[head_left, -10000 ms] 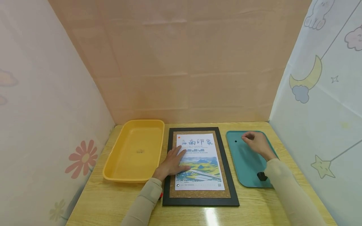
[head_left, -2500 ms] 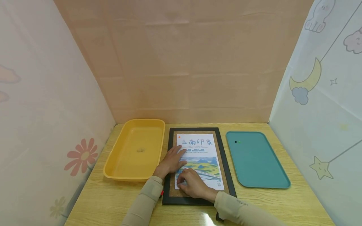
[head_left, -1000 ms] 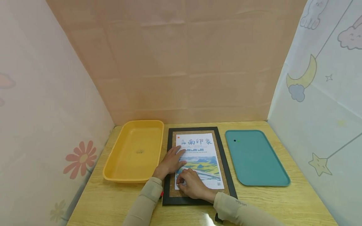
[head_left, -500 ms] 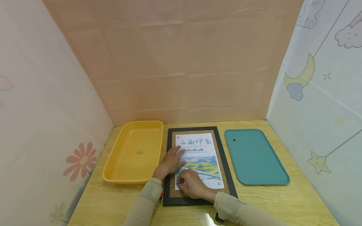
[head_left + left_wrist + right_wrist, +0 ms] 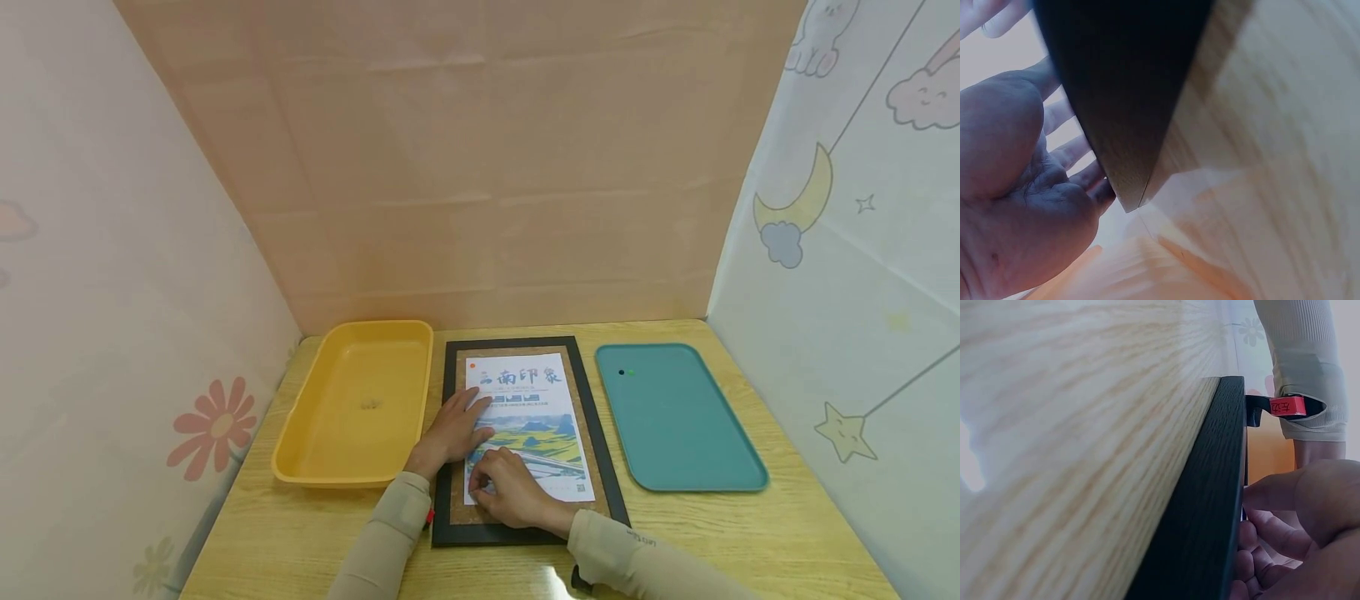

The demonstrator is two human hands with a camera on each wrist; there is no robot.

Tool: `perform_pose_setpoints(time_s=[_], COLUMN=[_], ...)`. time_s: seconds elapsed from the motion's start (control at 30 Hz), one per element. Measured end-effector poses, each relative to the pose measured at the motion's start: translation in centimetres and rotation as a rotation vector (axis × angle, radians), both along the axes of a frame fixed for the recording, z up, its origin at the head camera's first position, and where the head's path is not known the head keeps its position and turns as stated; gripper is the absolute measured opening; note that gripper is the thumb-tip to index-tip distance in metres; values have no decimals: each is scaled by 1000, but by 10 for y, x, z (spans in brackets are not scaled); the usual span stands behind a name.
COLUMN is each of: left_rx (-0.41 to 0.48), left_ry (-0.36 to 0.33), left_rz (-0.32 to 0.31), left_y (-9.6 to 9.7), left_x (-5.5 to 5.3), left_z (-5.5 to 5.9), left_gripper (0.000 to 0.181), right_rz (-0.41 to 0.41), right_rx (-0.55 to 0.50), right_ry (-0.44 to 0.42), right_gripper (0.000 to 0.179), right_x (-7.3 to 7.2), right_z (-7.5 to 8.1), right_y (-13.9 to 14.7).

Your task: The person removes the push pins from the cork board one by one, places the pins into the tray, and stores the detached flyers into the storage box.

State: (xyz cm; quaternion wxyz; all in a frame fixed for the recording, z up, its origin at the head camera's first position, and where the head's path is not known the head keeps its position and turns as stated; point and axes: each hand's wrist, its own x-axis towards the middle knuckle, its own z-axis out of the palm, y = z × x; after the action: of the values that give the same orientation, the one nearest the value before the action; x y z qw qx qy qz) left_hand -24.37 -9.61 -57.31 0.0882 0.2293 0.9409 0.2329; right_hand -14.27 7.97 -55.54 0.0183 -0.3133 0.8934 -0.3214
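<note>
A poster (image 5: 558,425) with a landscape and large characters lies on a cork board (image 5: 458,512) in a black frame (image 5: 468,534). My left hand (image 5: 450,429) rests flat on the poster's left side, fingers spread. At the poster's lower left corner, the thumb and index finger of my right hand (image 5: 513,493) pinch a push pin, which they hide. An orange push pin (image 5: 472,366) sits at the upper left corner. In the right wrist view, the frame's edge (image 5: 1210,487) covers the right fingertips; the left wrist view shows the left palm (image 5: 1016,187) beside the frame.
Left of the board stands a deep yellow tray (image 5: 315,467). On the right lies a flat teal tray (image 5: 693,433) holding a black push pin (image 5: 621,372) and a green push pin (image 5: 632,372). Fabric walls enclose the wooden table (image 5: 487,575) on three sides.
Ten seconds ago my right hand was over the teal tray; since then it has moved to the poster's lower left corner, covering the pin there. Both hands have stayed put these last seconds.
</note>
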Motion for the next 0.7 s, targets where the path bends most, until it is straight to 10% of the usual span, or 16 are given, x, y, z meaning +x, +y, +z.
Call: perform_pose_setpoints(time_s=[0.43, 0.7], left_rx=[1, -8], left_ry=[9, 11], left_rz=[-2, -8], left_y=[0, 1], left_x=[0, 0], left_z=[-1, 2], left_gripper=[65, 64], right_rz=[127, 110], right_rx=[-124, -118], right_ry=[103, -184], right_gripper=[13, 12], right_x=[-9, -4], right_z=[-14, 9], right_y=[10, 16])
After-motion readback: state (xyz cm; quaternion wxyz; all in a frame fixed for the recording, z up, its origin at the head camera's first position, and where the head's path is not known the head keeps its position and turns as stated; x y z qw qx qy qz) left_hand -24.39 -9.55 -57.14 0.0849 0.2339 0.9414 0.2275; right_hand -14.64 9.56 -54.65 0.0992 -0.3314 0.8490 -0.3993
